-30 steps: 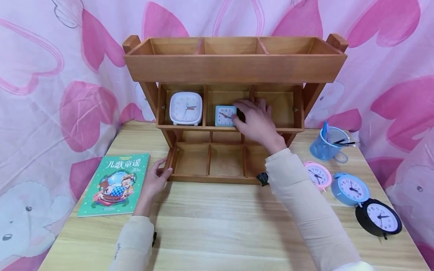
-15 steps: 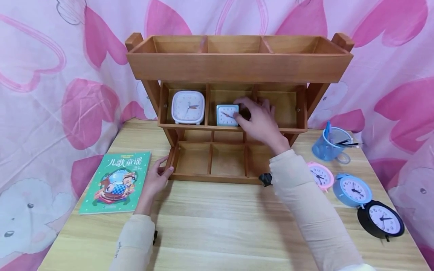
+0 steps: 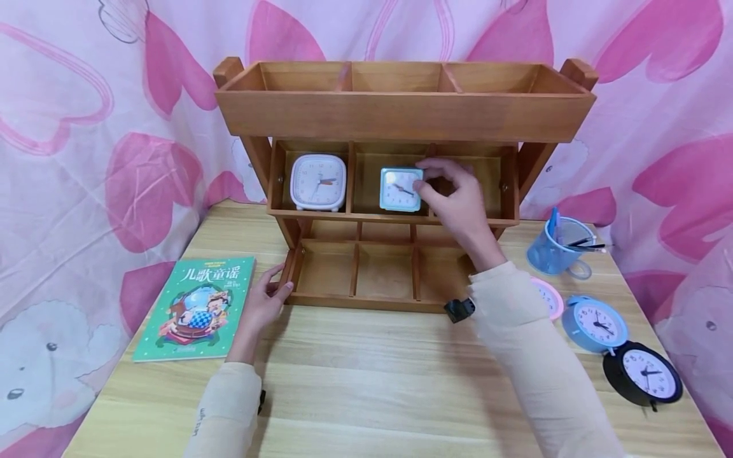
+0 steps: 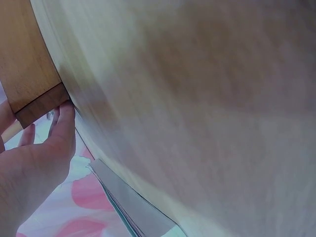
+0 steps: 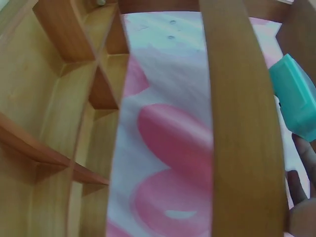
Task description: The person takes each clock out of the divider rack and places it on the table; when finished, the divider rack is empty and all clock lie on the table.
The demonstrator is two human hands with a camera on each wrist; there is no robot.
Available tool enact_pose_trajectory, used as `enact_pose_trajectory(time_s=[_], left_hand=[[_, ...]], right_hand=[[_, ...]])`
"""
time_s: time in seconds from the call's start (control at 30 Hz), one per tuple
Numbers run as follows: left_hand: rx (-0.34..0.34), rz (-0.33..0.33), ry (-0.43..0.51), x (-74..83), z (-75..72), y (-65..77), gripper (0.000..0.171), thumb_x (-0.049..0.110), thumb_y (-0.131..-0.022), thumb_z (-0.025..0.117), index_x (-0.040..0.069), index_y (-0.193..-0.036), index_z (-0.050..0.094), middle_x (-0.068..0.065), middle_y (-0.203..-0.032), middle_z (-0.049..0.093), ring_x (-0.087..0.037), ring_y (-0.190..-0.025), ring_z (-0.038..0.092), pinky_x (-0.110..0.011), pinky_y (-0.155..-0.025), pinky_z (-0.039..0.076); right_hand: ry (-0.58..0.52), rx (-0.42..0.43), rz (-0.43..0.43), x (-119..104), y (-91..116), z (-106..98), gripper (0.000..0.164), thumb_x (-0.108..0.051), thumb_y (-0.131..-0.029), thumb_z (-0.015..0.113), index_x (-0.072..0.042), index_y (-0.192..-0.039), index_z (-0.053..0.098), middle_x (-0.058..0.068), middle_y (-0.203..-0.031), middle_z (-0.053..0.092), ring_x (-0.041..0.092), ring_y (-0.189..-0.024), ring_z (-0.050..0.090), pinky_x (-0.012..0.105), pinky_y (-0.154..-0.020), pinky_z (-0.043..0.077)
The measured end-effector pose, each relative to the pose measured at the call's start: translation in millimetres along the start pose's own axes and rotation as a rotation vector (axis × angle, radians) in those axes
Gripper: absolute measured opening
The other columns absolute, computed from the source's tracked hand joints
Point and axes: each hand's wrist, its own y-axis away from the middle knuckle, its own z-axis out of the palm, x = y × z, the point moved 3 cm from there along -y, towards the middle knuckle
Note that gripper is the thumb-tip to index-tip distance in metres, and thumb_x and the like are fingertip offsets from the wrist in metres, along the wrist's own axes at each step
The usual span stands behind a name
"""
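In the head view, my right hand (image 3: pixel 458 197) pinches a small square clock with a teal case (image 3: pixel 401 189) between thumb and fingers. The clock is upright in front of the middle compartment of the rack's second tier, close above its front lip. The right wrist view shows the clock's teal side (image 5: pixel 296 96) with fingertips beneath. My left hand (image 3: pixel 265 304) grips the lower left end of the wooden rack (image 3: pixel 401 116), thumb at the front corner; the left wrist view shows its fingers around that wooden end (image 4: pixel 42 104). A white rounded clock (image 3: pixel 318 182) stands in the left compartment.
A green picture book (image 3: pixel 195 310) lies on the table left of my left forearm. On the right are a blue pen holder (image 3: pixel 552 248), a pink clock (image 3: pixel 551 299), partly behind my sleeve, a blue clock (image 3: pixel 595 323) and a black clock (image 3: pixel 642 374). A heart-patterned curtain hangs behind.
My right hand has brought the teal clock up, to the right and towards me from its place in the middle compartment. My left hand stays at the rack's end.
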Motion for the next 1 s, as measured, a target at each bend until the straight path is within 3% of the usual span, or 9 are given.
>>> enact_pose_trajectory(time_s=[0.17,0.33,0.47,0.53,0.7,0.87,1.0], left_hand=[[-0.010,-0.020,0.000,-1.3,1.8,-1.0,0.056,0.022,-0.103,0.054,0.018,-0.155,0.034,-0.030,-0.140,0.050,-0.039,-0.126,0.052,-0.050,-0.101,0.047],[-0.019,-0.042,0.010,-0.7,2.5,-1.1,0.055,0.023,-0.103,0.053,0.020,-0.155,0.034,-0.029,-0.142,0.048,-0.039,-0.128,0.050,-0.050,-0.102,0.046],[-0.022,-0.046,0.018,0.9,1.2,-0.5,0.056,0.024,-0.104,0.053,0.019,-0.155,0.033,-0.029,-0.143,0.047,-0.040,-0.129,0.049,-0.050,-0.102,0.046],[-0.023,-0.045,0.017,1.5,0.7,-0.5,0.056,0.024,-0.104,0.053,0.020,-0.156,0.033,-0.028,-0.143,0.047,-0.039,-0.129,0.049,-0.049,-0.101,0.046],[-0.014,-0.019,0.014,3.5,-0.5,0.3,0.055,0.022,-0.103,0.053,0.017,-0.155,0.034,-0.029,-0.140,0.049,-0.039,-0.127,0.051,-0.047,-0.099,0.047],[-0.020,-0.035,0.016,3.7,0.5,2.3,0.055,0.023,-0.103,0.052,0.018,-0.155,0.033,-0.028,-0.143,0.047,-0.039,-0.130,0.049,-0.048,-0.101,0.047],[-0.020,-0.049,0.013,2.2,0.3,2.0,0.055,0.025,-0.104,0.052,0.020,-0.156,0.032,-0.027,-0.145,0.045,-0.039,-0.131,0.048,-0.050,-0.103,0.046]], right_hand=[[-0.112,0.089,-0.049,-10.4,19.8,-20.9,0.030,-0.018,-0.091,0.071,-0.007,-0.120,0.068,0.000,-0.107,0.067,0.015,-0.094,0.061,0.021,-0.083,0.050],[-0.175,0.162,-0.028,-9.0,52.3,-50.0,0.030,-0.010,-0.091,0.070,-0.005,-0.121,0.067,0.003,-0.110,0.067,0.019,-0.089,0.062,0.019,-0.074,0.053],[-0.162,0.233,0.093,10.3,85.3,-78.9,0.031,-0.008,-0.092,0.068,-0.004,-0.123,0.066,0.005,-0.108,0.066,0.017,-0.088,0.064,0.016,-0.072,0.054],[-0.073,0.242,0.189,23.9,105.0,-93.5,0.033,-0.012,-0.095,0.066,-0.008,-0.127,0.065,0.001,-0.111,0.063,0.013,-0.091,0.065,0.014,-0.073,0.054],[0.175,0.179,0.391,62.7,155.3,-123.2,0.034,-0.022,-0.098,0.063,-0.014,-0.131,0.063,-0.013,-0.107,0.059,0.001,-0.093,0.058,0.010,-0.073,0.050],[0.257,0.072,0.469,100.5,203.4,-141.0,0.036,-0.017,-0.096,0.065,0.002,-0.126,0.060,-0.019,-0.091,0.060,-0.004,-0.079,0.060,0.016,-0.062,0.054],[0.267,-0.038,0.564,123.6,233.3,-148.0,0.042,-0.020,-0.098,0.064,0.007,-0.129,0.056,-0.011,-0.089,0.064,0.001,-0.073,0.062,0.023,-0.062,0.056]])
